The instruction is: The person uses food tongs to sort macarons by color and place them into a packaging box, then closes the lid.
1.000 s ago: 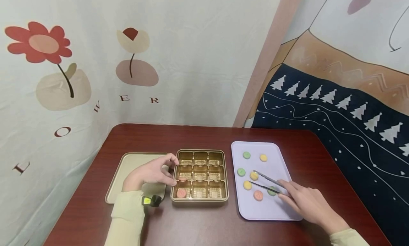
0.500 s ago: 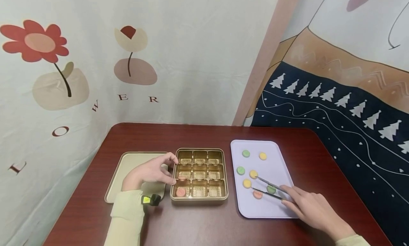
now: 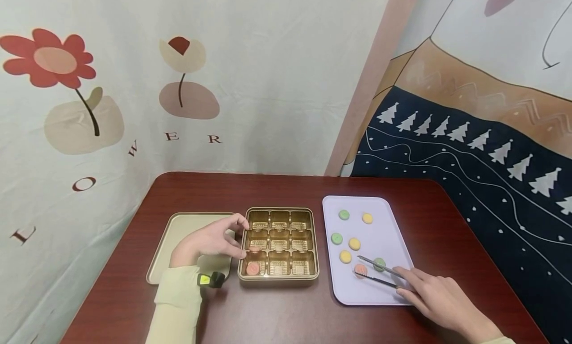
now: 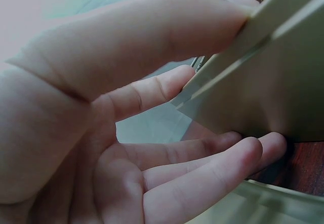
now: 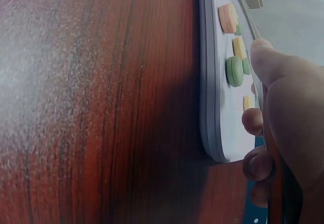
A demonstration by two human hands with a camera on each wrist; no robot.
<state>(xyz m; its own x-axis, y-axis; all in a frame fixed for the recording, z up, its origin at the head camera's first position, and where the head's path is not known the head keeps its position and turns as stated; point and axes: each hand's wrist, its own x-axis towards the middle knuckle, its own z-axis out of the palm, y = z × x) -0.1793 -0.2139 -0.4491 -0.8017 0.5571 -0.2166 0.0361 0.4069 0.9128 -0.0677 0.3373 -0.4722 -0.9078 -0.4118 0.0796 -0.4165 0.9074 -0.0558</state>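
Note:
My left hand holds the left wall of a gold compartment box; in the left wrist view the thumb and index finger reach over its rim, other fingers lie against its outer side. One pink macaron sits in the front left compartment, and part of another shows behind it. My right hand grips metal tongs low over a lilac tray. The spread tong tips are around a pink macaron, apparently without squeezing it. A green macaron lies behind the tongs.
More green and yellow macarons lie on the tray, left of and behind the tongs. A pale gold lid lies under my left hand, left of the box. All stand on a dark red wooden table before printed curtains.
My right hand has brought the tongs toward me, from the yellow macarons to the pink one on the tray. The left hand stays on the box.

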